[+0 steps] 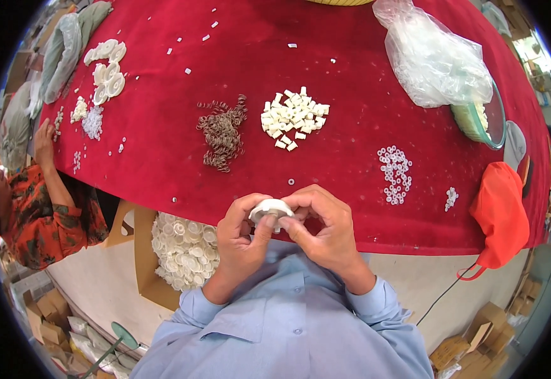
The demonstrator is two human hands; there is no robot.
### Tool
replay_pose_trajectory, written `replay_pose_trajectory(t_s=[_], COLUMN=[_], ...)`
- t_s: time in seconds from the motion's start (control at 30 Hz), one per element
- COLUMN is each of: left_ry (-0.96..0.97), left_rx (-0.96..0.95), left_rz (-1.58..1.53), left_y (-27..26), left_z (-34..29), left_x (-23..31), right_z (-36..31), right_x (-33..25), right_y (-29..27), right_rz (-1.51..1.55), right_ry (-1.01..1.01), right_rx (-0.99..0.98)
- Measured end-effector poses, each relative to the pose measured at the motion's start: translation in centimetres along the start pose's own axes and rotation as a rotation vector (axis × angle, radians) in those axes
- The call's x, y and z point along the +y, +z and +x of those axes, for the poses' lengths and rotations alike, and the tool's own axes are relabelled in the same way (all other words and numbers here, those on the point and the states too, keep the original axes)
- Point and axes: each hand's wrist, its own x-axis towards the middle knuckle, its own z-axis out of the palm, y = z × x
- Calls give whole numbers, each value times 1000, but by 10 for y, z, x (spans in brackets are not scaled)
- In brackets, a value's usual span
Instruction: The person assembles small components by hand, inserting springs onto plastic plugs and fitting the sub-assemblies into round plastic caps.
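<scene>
Between both hands, just over the near edge of the table, is a round white plastic part [272, 207]. My left hand [242, 230] is closed on its left side, the thumb pressed against its underside. My right hand [321, 228] grips the right side with thumb and fingertips. What sits inside the part is hidden by the thumbs. Beyond my hands lie a pile of small cream plastic pieces [293, 117] and a tangle of brown metal springs [221, 134]. A single small white ring [291, 181] rests on the cloth in front of my fingers.
Small clear rings [395, 174] lie to the right on the red cloth [326, 69]. Farther right are a glass bowl [471, 121], a plastic bag [436, 60] and a red bag [501, 208]. A cardboard box [146, 252] of white parts stands left. Another person's hand [44, 144] rests at the left edge.
</scene>
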Motion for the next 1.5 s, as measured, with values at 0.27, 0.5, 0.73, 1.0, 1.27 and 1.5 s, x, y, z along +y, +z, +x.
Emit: replay_pose_trajectory(t_s=[0.27,0.5,0.73,1.0,1.27,1.5], left_ry=[37,31,46,4,224,474], left_rx=[33,27,93,36,-14,-221], left_rz=[35,39,-22,120,323,343], left_y=[-2,-6,-6,-4,-6,-18], left_z=[-2,-3,-8,-5,-4,4], left_x=[-6,-7,-7,-7,-17,-10], right_z=[-3,-8,20,41,40,23], right_x=[3,6,-5,11,11,-13], right_y=[9,19,-21,-28,-24,-22], right_rz=[-76,-10,25,-758,-852,-46], right_ry=[-2,-8,71,-284,-304,30], right_rx=[50,181,-132,-103,-92,-177])
